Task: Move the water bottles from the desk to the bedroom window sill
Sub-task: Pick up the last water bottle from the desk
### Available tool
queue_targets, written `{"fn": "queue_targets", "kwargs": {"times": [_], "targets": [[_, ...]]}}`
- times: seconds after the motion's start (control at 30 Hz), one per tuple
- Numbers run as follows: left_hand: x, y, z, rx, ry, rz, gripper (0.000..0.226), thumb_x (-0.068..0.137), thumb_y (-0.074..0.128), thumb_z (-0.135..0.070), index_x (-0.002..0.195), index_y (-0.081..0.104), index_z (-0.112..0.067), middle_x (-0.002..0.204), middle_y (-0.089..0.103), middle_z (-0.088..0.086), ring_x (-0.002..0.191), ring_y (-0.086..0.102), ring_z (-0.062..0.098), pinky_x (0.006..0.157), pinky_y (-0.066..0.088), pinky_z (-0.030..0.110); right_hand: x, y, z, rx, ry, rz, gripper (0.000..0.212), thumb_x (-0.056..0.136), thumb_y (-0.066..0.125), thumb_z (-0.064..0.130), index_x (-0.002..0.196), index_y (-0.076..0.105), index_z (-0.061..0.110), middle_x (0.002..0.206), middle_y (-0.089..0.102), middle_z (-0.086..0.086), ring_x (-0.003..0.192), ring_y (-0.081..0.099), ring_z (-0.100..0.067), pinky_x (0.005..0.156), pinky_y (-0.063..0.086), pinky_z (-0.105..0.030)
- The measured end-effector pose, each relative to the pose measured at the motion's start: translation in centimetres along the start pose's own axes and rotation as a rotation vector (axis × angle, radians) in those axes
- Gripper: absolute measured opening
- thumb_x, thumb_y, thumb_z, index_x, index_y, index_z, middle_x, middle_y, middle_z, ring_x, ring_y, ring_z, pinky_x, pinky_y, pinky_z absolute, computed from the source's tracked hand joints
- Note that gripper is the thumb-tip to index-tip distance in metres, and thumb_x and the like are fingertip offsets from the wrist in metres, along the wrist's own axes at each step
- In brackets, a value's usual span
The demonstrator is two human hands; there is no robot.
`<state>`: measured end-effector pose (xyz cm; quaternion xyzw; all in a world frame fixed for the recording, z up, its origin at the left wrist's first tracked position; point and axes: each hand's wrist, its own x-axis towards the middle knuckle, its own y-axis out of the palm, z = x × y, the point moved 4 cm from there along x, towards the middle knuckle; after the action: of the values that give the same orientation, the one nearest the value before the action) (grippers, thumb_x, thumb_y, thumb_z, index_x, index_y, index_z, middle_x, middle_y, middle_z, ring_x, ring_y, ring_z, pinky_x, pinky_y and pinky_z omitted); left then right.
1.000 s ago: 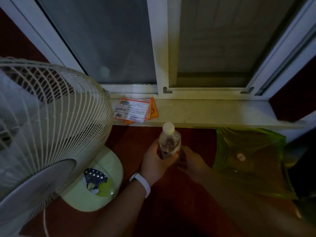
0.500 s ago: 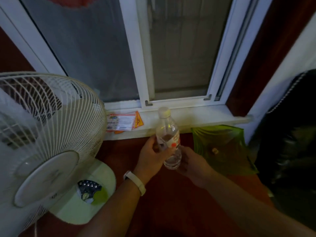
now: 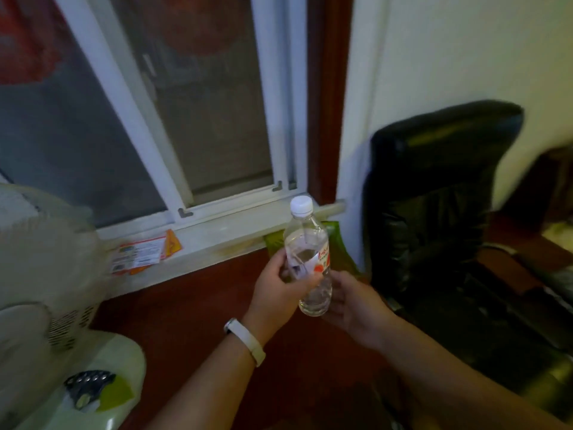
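A large white-framed sliding window (image 3: 186, 119) fills the upper left of a dim bedroom, seen from the head looking down. To the right a black padded office chair (image 3: 434, 197) stands against a pale wall. At the lower left is a white pedestal fan (image 3: 46, 274), blurred. Under the window runs the pale window sill (image 3: 217, 234). Some printed leaflets (image 3: 139, 254) lie on its left part, and a green plastic bag (image 3: 338, 243) shows just below its right end. In front of the sill, and not yet on it, the left hand (image 3: 276, 290), with a white band on its wrist, holds a clear water bottle (image 3: 307, 252) upright. Its fingers and thumb are curled round the labelled middle. The right hand (image 3: 353, 305) sits just beside the bottle's base with fingers loosely curved and a little spread; whether they touch the plastic cannot be told. The bottle's white cap (image 3: 301, 205) is on, and it looks nearly empty. This appears to be the placing step. The next move likely calls for carrying the bottle forward over the bare stretch of sill to the right of the leaflets. It would then be set down flat on its base before the grip is released.
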<state>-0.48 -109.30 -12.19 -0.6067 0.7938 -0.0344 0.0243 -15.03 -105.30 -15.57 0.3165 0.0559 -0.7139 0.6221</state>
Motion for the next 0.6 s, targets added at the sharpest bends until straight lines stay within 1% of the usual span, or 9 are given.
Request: {"fn": "queue_targets", "kwargs": {"times": [0.1,0.2,0.23,0.33,0.37,0.43,0.47,0.53,0.6], "targets": [[-1.6,5.9,-1.2,0.022,0.030,0.044,0.049,0.069,0.083,-0.025,0.112,0.065,-0.038,0.107,0.075,-0.009,0.100,0.070,0.010,0.081,0.056,0.025,-4.0,-5.4,0.3,0.039,-0.032,-0.073,0.030,0.094,0.052,0.035,0.109,0.068,0.013,0.099,0.075,-0.011,0.094,0.069,-0.026,0.094,0.049,-0.043],[-3.9,12.5,-2.1,0.040,0.042,0.158,0.046,0.074,0.083,-0.020,0.111,0.065,-0.039,0.107,0.074,-0.011,0.100,0.069,0.007,0.078,0.055,0.023,-8.7,-11.3,0.2,0.095,-0.040,-0.156,0.032,0.096,0.050,0.036,0.113,0.065,0.014,0.097,0.077,-0.009,0.090,0.073,-0.023,0.080,0.055,-0.039],[-4.8,14.7,-2.4,0.042,0.047,0.201,0.046,0.076,0.083,-0.019,0.112,0.064,-0.039,0.107,0.074,-0.012,0.100,0.069,0.006,0.078,0.055,0.022,-10.3,-13.3,0.0,0.114,-0.047,-0.183,0.032,0.097,0.049,0.036,0.113,0.065,0.014,0.097,0.076,-0.009,0.091,0.073,-0.023,0.080,0.055,-0.039],[-7.5,21.5,-3.5,0.053,0.064,0.345,0.044,0.078,0.081,-0.022,0.110,0.061,-0.046,0.108,0.072,-0.018,0.101,0.068,0.001,0.080,0.056,0.023,-15.0,-19.2,-0.5,0.169,-0.071,-0.274,0.033,0.097,0.048,0.037,0.114,0.065,0.014,0.100,0.076,-0.011,0.099,0.071,-0.027,0.096,0.052,-0.046],[-8.3,23.6,-3.8,0.065,0.070,0.390,0.044,0.079,0.080,-0.024,0.111,0.061,-0.047,0.109,0.071,-0.019,0.102,0.067,0.001,0.083,0.056,0.026,-16.5,-21.1,-0.8,0.187,-0.082,-0.308,0.033,0.098,0.047,0.037,0.113,0.065,0.014,0.099,0.076,-0.011,0.099,0.071,-0.027,0.099,0.050,-0.047],[-9.9,27.9,-4.3,0.081,0.077,0.479,0.046,0.079,0.080,-0.027,0.116,0.060,-0.045,0.112,0.070,-0.019,0.104,0.066,0.002,0.088,0.055,0.031,-19.7,-24.7,-1.5,0.230,-0.104,-0.377,0.033,0.097,0.048,0.037,0.113,0.065,0.013,0.099,0.076,-0.011,0.098,0.071,-0.027,0.098,0.051,-0.046],[-10.8,30.1,-4.6,0.085,0.083,0.524,0.047,0.079,0.079,-0.028,0.120,0.059,-0.043,0.112,0.070,-0.018,0.104,0.066,0.001,0.089,0.055,0.031,-21.2,-26.5,-1.9,0.252,-0.117,-0.408,0.034,0.097,0.049,0.037,0.114,0.065,0.013,0.100,0.076,-0.012,0.098,0.071,-0.028,0.097,0.052,-0.046],[-12.7,34.5,-5.0,0.084,0.088,0.614,0.049,0.081,0.078,-0.029,0.124,0.057,-0.040,0.114,0.069,-0.018,0.102,0.064,-0.005,0.087,0.053,0.025,-24.3,-29.9,-2.6,0.282,-0.144,-0.466,0.035,0.096,0.050,0.039,0.115,0.064,0.013,0.103,0.075,-0.013,0.100,0.070,-0.028,0.095,0.052,-0.045],[-14.7,38.6,-5.7,0.081,0.091,0.706,0.045,0.083,0.077,-0.028,0.117,0.056,-0.047,0.110,0.067,-0.025,0.098,0.061,-0.013,0.076,0.051,0.012,-27.4,-33.2,-3.1,0.309,-0.180,-0.513,0.035,0.094,0.052,0.039,0.115,0.065,0.014,0.104,0.075,-0.011,0.098,0.071,-0.026,0.087,0.054,-0.041]]}}
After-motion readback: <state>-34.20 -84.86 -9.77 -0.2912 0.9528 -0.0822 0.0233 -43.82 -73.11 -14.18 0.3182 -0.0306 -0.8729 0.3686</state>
